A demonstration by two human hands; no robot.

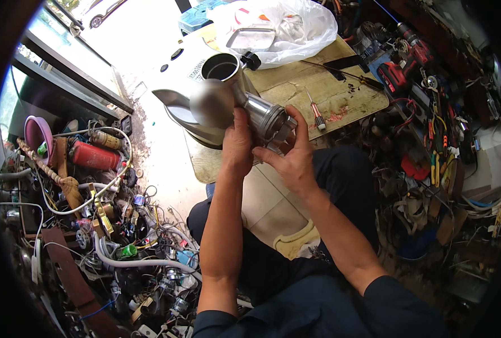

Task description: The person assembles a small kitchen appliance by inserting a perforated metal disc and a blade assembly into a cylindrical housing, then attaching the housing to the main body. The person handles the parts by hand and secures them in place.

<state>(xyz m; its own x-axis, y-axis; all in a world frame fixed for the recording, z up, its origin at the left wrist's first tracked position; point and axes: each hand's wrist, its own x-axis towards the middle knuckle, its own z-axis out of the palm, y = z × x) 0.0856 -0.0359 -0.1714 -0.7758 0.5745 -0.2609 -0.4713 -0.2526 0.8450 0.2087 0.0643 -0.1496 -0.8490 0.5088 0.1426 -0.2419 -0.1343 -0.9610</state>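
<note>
A shiny metal appliance with an upright round tube and a threaded side barrel (264, 115) stands at the near edge of the worktable; it looks like a meat grinder, and part of it is blurred. My left hand (238, 143) is closed against its near side, thumb up beside the barrel. With my right hand (290, 160), fingers and thumb curled, I grip the metal end piece (284, 135) at the barrel's mouth. A curved metal chute or tray (174, 104) juts out to the left. A black knob (251, 60) sits beside the upright tube.
On the worn table (287, 81) lie a small screwdriver (317, 115), a longer screwdriver (370, 83) and a white plastic bag (312, 28) with a metal tray (251, 38). A red cordless drill (394, 76) lies right. Cables and parts (149, 242) clutter the left floor.
</note>
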